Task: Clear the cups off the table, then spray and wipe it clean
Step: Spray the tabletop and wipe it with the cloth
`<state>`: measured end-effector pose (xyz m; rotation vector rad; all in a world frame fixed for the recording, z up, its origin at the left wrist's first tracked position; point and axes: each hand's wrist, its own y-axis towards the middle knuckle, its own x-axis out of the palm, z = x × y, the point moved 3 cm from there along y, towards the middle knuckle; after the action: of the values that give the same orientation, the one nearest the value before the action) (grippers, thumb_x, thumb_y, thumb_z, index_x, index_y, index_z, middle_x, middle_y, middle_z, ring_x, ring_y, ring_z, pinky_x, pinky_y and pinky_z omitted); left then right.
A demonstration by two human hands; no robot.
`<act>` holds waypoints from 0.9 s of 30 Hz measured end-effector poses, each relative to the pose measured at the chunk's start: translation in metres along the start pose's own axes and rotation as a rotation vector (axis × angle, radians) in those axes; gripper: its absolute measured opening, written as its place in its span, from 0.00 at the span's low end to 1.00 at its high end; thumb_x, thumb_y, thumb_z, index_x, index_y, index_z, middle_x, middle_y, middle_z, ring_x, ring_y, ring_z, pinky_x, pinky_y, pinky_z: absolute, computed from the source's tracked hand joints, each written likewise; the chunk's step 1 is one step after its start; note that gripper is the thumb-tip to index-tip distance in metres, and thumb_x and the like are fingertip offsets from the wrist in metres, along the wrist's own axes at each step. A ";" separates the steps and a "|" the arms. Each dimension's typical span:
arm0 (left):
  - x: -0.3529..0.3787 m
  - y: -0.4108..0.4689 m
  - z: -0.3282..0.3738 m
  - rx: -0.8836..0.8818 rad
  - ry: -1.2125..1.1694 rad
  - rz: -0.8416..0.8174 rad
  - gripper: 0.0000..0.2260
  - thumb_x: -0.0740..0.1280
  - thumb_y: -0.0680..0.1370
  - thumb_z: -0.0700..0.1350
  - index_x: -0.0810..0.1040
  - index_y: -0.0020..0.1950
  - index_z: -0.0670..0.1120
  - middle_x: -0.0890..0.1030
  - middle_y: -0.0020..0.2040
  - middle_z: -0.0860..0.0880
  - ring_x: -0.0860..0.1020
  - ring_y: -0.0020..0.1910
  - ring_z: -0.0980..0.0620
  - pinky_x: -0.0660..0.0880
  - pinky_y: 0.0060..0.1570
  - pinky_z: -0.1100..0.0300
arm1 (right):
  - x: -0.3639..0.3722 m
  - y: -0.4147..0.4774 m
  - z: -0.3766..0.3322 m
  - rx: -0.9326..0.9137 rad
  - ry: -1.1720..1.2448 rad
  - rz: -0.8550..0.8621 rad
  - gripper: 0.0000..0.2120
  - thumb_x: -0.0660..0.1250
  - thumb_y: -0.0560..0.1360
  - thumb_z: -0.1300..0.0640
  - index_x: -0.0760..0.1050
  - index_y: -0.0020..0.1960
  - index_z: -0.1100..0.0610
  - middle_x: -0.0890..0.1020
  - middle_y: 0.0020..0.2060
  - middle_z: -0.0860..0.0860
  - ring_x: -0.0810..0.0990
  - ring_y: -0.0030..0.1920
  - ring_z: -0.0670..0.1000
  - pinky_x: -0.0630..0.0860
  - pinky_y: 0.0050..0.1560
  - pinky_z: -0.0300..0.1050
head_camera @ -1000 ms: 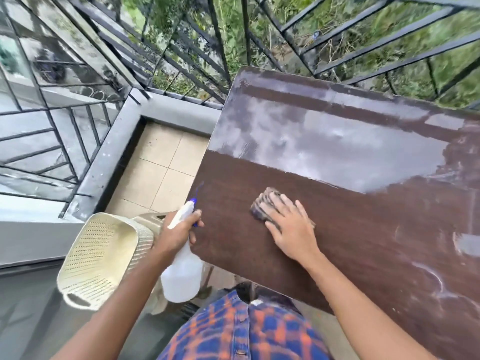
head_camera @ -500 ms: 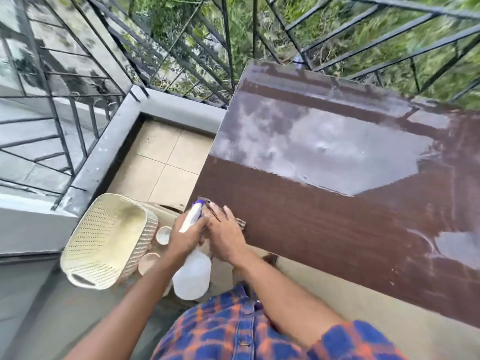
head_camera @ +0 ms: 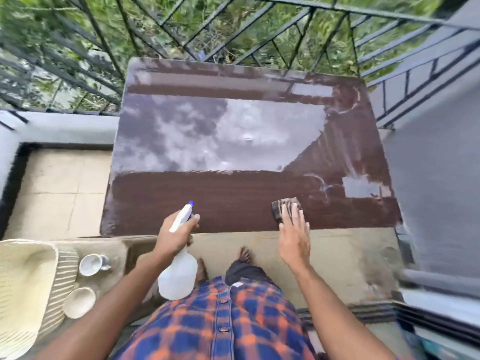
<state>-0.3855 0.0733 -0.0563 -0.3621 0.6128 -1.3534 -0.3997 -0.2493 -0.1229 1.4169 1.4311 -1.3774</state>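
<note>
At table (head_camera: 233, 203) near edge, right hand (head_camera: 294, 236) flat on cloth (head_camera: 284, 207).

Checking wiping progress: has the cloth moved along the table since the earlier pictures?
Yes. The cloth went from the table's near-left corner rightward along the near edge, under the right hand.

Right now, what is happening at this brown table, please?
A person is wiping the dark brown wooden table. The right hand presses a small dark striped cloth flat near the front edge. The left hand holds a white plastic spray bottle in its grip. The tabletop carries no cups; two white cups stand low at the left, beside a cream woven basket.
</note>
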 end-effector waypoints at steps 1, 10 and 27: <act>0.011 -0.002 0.004 0.006 0.009 -0.028 0.08 0.70 0.80 0.42 0.78 0.42 0.44 0.80 0.37 0.45 0.70 0.22 0.55 0.69 0.24 0.64 | 0.000 0.000 0.005 0.041 0.003 0.001 0.29 0.60 0.82 0.57 0.57 0.81 0.50 0.57 0.81 0.54 0.58 0.79 0.59 0.61 0.75 0.63; 0.108 -0.003 0.024 0.033 0.096 -0.127 0.09 0.70 0.80 0.42 0.78 0.43 0.39 0.82 0.38 0.45 0.72 0.22 0.52 0.70 0.25 0.62 | 0.002 0.007 -0.025 -0.216 0.052 -0.058 0.29 0.57 0.81 0.55 0.55 0.81 0.51 0.56 0.81 0.53 0.58 0.80 0.58 0.59 0.76 0.61; 0.234 -0.018 0.058 0.016 0.057 -0.088 0.03 0.70 0.81 0.45 0.81 0.53 0.46 0.81 0.38 0.47 0.70 0.22 0.51 0.70 0.30 0.58 | -0.060 0.066 0.207 0.405 0.165 0.146 0.29 0.63 0.79 0.63 0.63 0.79 0.54 0.58 0.80 0.56 0.62 0.77 0.61 0.68 0.70 0.60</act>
<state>-0.3428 -0.1643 -0.0461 -0.3422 0.6391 -1.4561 -0.3669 -0.4720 -0.1207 1.8910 1.1584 -1.5418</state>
